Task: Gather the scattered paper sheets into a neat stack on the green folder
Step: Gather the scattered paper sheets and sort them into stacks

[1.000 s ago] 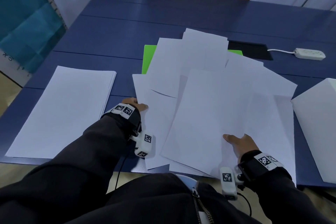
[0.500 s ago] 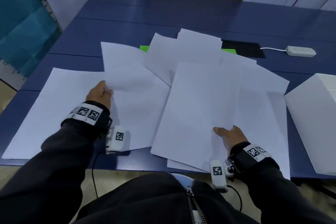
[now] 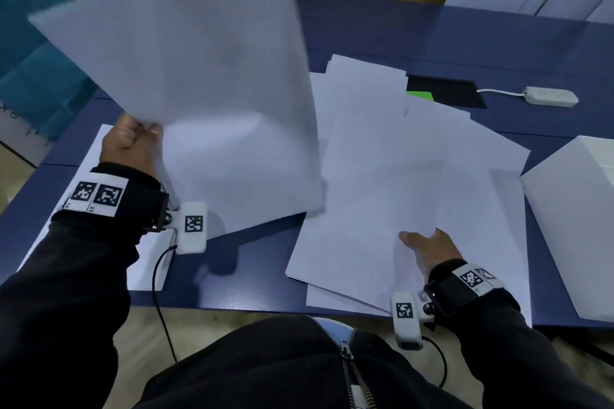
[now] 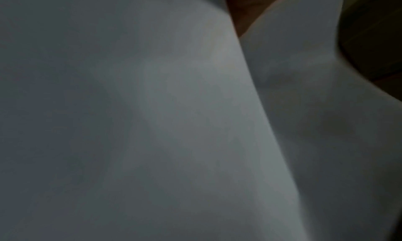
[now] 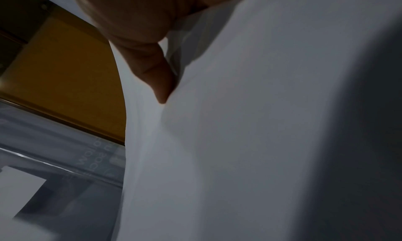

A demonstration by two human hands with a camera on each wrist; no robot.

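My left hand point(image 3: 133, 139) grips the near corner of white paper sheets point(image 3: 186, 53) and holds them lifted and blurred above the table's left half; in the left wrist view paper point(image 4: 152, 124) fills the frame. My right hand point(image 3: 428, 249) holds the near edge of the scattered sheets point(image 3: 398, 176) at the right, thumb on top and fingers hidden beneath. In the right wrist view the thumb point(image 5: 156, 76) presses on that paper point(image 5: 239, 141). Only a sliver of the green folder point(image 3: 420, 97) shows past the pile.
A separate paper stack point(image 3: 149, 269) lies at the left, mostly under my left arm. A white box point(image 3: 571, 226) stands at the right edge. A black panel point(image 3: 445, 93) and a white power strip point(image 3: 551, 100) lie behind the pile on the blue table point(image 3: 252, 279).
My left hand took hold of sheets from the pile's left side, pulled them leftward, then lifted them high. The right hand stayed on the near edge of the pile.
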